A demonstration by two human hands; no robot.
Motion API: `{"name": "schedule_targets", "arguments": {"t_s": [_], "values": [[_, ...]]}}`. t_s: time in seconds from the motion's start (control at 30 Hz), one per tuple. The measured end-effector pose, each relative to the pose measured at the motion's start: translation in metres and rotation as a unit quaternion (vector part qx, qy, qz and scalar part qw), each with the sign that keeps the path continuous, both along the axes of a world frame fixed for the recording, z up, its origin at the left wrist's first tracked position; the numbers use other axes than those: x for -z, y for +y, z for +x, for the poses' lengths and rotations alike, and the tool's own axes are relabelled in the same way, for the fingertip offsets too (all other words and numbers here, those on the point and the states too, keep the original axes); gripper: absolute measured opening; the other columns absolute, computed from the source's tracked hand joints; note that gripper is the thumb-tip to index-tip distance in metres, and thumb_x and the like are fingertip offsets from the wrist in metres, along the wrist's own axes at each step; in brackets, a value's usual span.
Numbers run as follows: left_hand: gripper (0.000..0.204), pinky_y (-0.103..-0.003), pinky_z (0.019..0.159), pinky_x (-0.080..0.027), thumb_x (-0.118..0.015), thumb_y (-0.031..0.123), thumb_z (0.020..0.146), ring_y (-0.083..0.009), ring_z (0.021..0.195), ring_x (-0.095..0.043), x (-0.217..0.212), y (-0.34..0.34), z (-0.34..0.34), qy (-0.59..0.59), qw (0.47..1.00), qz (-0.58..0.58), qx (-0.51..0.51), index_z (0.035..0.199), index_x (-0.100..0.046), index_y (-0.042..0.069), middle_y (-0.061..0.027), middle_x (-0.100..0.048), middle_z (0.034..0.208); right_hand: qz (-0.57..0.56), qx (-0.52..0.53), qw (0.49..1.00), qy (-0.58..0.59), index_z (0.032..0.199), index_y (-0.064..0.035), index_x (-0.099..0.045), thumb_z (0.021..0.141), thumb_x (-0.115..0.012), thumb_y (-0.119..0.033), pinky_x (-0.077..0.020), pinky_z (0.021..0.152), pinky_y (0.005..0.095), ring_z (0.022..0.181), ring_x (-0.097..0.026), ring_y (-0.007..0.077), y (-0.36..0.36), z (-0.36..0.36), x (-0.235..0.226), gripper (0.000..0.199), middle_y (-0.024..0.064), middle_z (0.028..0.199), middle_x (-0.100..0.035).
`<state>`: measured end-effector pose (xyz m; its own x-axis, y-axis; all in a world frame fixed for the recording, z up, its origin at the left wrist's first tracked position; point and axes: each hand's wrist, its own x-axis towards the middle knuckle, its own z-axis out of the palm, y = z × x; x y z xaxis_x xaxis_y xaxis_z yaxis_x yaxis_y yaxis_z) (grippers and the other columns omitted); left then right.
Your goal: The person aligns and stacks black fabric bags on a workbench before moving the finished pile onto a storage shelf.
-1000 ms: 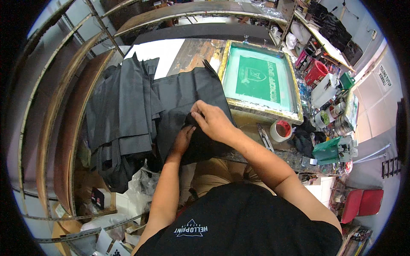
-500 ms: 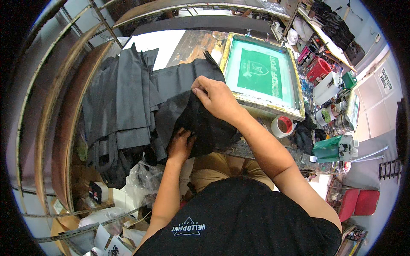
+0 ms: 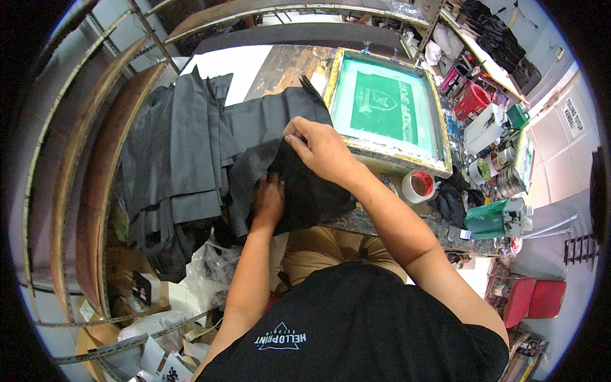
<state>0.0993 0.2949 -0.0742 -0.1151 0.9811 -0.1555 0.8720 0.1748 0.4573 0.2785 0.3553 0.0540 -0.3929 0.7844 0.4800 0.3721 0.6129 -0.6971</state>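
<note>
A piece of thin black fabric point(image 3: 309, 197) lies before me, its upper layer lifted and folded back. My right hand point(image 3: 321, 149) pinches the edge of that layer between thumb and fingers. Below it, my left hand point(image 3: 268, 202) rests in the shaded fold, fingers stretched out over the dark cloth and partly in shadow. More black fabric pieces point(image 3: 175, 143) are heaped to the left, overlapping and hanging over the table's edge. Just right of the fabric is a screen printing frame point(image 3: 388, 105) with a green mesh and a pale design.
A white tub with red ink point(image 3: 418, 186) stands near the screen's lower corner. Bottles, a red bucket point(image 3: 472, 102) and a green jug point(image 3: 496, 218) crowd the right side. Curved-looking shelves point(image 3: 118, 184) rise at left, with clear plastic point(image 3: 213, 270) below. A red chair point(image 3: 534, 298) is at lower right.
My left hand has moved up a little, deeper into the fold of the black fabric. My right hand keeps its pinch on the edge, nearly in place.
</note>
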Motion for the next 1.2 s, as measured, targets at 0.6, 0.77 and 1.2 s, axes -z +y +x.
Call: {"name": "schedule_targets", "arguments": {"t_s": [0.6,0.77,1.2], "values": [[0.030,-0.047,0.095,-0.044,-0.074,0.003,0.064,-0.0358,0.113,-0.058,-0.045,-0.184,-0.008,-0.088,0.961,0.119,0.232,0.093,-0.066,0.004,-0.0112,-0.059,0.133,-0.138,-0.348,0.910,-0.177,0.101,-0.0023,-0.065,0.100,-0.060,-0.038,-0.0483,0.096,0.0541,0.110,-0.063,0.0419,-0.036,0.007,0.034,0.037,0.0213,0.106,-0.068],[0.027,-0.050,0.096,-0.046,-0.081,0.013,0.073,-0.0356,0.112,-0.059,0.003,-0.226,-0.029,-0.049,0.970,0.129,0.201,0.097,-0.069,0.007,-0.0101,-0.057,0.140,-0.066,-0.289,0.898,-0.326,0.113,-0.0053,-0.069,0.105,-0.044,-0.053,-0.0232,0.112,0.0762,0.127,-0.057,0.0385,-0.064,0.009,0.106,0.055,0.0182,0.119,-0.068],[0.044,-0.044,0.069,-0.057,-0.068,0.038,0.100,-0.0241,0.072,-0.063,0.045,-0.181,-0.039,-0.570,0.701,0.105,-0.415,0.117,-0.053,0.001,-0.0109,-0.063,0.106,0.085,-0.062,0.896,-0.431,0.158,-0.0168,-0.038,0.091,-0.059,-0.064,-0.0064,0.114,0.0791,0.152,-0.024,0.0435,-0.105,0.021,0.140,0.085,0.0163,0.164,-0.032]]}}
